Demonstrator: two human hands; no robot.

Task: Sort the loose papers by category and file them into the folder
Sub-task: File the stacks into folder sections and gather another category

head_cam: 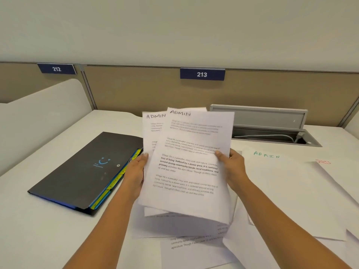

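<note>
Both hands hold up a small stack of printed sheets (189, 164) headed ADMIN, tilted above the desk. My left hand (136, 172) grips the stack's left edge, thumb on the front. At the right edge, my right hand (232, 166) grips it the same way. A second ADMIN sheet (152, 125) peeks out behind the front one on the left. The black folder (81, 171) with a blue smiley and yellow and blue tabs lies shut on the desk to the left. More loose papers (194, 243) lie under the stack.
On the right lie a sheet marked ADMIN in green (281, 177) and one with red writing (338, 181). Behind it an open grey cable tray (272, 131) is set into the white desk (38, 230). A beige partition (136, 88) with number plates 212 and 213 stands behind.
</note>
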